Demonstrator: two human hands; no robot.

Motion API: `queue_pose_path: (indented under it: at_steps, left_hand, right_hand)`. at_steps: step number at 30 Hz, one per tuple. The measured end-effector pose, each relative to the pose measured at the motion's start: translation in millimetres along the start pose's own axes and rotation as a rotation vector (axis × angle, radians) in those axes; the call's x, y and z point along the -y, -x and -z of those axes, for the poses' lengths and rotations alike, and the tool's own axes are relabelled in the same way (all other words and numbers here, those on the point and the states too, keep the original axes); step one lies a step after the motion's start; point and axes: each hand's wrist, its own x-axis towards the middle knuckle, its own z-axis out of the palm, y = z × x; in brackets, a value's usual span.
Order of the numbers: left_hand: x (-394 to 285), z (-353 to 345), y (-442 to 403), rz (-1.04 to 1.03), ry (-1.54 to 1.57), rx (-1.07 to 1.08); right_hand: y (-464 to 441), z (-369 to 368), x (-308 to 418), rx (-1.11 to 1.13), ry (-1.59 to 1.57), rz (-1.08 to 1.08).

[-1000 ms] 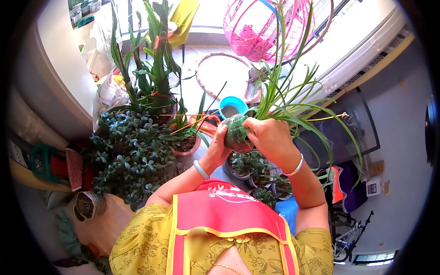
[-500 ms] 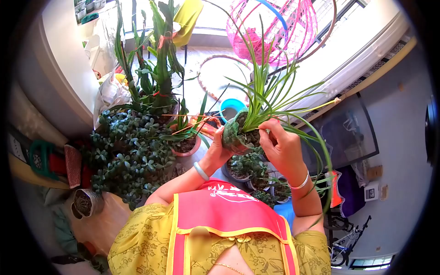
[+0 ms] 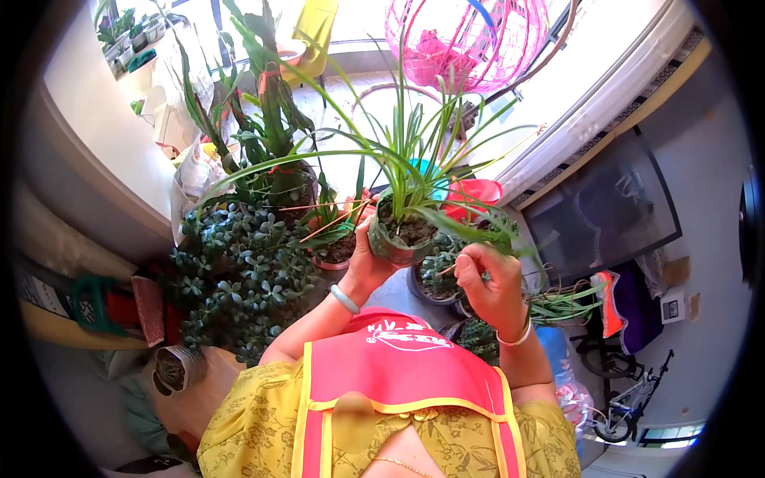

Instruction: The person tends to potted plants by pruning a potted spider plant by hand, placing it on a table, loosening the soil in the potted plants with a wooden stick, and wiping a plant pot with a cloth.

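Glare from window (image 3: 360,22) at top; right side dimmer; fisheye bending, black corners.

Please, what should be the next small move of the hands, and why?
Perhaps bring the right hand to the free side of the pot: only the left hand supports it, and its long leaves spread wide.

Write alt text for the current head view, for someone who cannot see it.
A left hand holds a small pot with a long-leaved green plant; the curled right hand is beside the pot. Dense small-leaved foliage spreads at picture left; a pink mesh frame shows beyond.
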Motion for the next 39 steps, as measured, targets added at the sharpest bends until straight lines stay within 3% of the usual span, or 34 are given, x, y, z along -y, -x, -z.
queue_pose_path:
  at_steps: [8, 10, 12, 14, 16, 17, 18, 20, 24, 28, 30, 34, 36, 38, 39]
  left_hand:
    - [-9, 41, -20, 0.144, -0.085, -0.001]
    - [-10, 47, -30, 0.169, -0.107, -0.022]
    - [-10, 51, -48, 0.170, -0.013, 0.040]
    - [-11, 41, -66, 0.168, 0.020, 0.049]
    - [-7, 22, -89, 0.112, -0.146, -0.287]
    - [-5, 13, -99, 0.045, -0.125, -0.237]
    - [-6, -1, -107, 0.132, -0.072, -0.234]
    - [0, 24, -132, 0.046, -0.095, -0.054]
    - [19, 13, -173, 0.131, -0.057, -0.030]
    - [46, 19, -201, 0.163, -0.001, -0.127]
    - [55, 28, -210, 0.175, 0.075, -0.053]
    - [56, 29, -221, 0.203, 0.073, -0.190]
    - [49, 25, -224, 0.195, 0.073, -0.183]
    - [32, 23, -225, 0.194, 0.064, -0.092]
    - [25, 26, -227, 0.165, 0.125, 0.083]
  right_hand:
    - [-39, -2, -38, 0.059, 0.062, 0.043]
    - [-58, 1, -52, 0.230, 0.213, 0.346]
    - [-75, 4, -64, 0.261, 0.250, 0.381]
    - [-92, 10, -78, 0.430, 0.477, 0.423]
    - [-111, 17, -94, 0.490, 0.600, 0.440]
    - [-120, 21, -106, 0.520, 0.616, 0.479]
    - [-128, 24, -120, 0.551, 0.632, 0.522]
    - [-140, 36, -146, 0.651, 0.625, 0.505]
    - [-160, 57, -184, 0.692, 0.410, 0.406]
    - [-175, 75, -202, 0.756, 0.465, 0.449]
    - [-176, 79, -211, 0.809, 0.539, 0.453]
    - [-183, 81, -226, 0.760, 0.450, 0.390]
    - [-187, 81, -225, 0.644, 0.530, 0.518]
    - [-194, 82, -218, 0.528, 0.442, 0.535]
    - [-199, 85, -212, 0.536, 0.367, 0.493]
